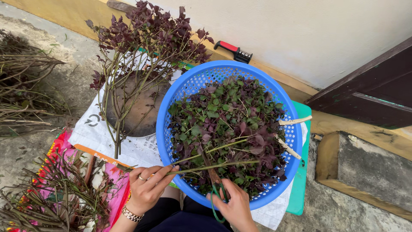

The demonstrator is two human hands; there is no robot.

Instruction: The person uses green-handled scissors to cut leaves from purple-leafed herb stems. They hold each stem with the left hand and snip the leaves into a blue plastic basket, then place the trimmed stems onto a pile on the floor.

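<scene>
My left hand (148, 187), with a ring and a wrist bracelet, pinches the bare ends of two thin green stems (214, 157) that reach across a blue plastic basket (189, 88). The basket is heaped with cut green and purple leaves (229, 124). At the basket's near rim my right hand (234, 206) grips green-handled scissors (216, 193), their blades pointing up toward the stems. A bunch of leafy purple branches (146, 47) lies to the left of the basket over a round dark board (141, 116).
A white printed sack (92, 129) covers the ground under the board. Stripped twigs (25, 90) pile at the left and on a pink sheet (64, 193). A red-and-black knife sharpener (235, 50) rests on the wall ledge. A stone block (365, 172) sits at the right.
</scene>
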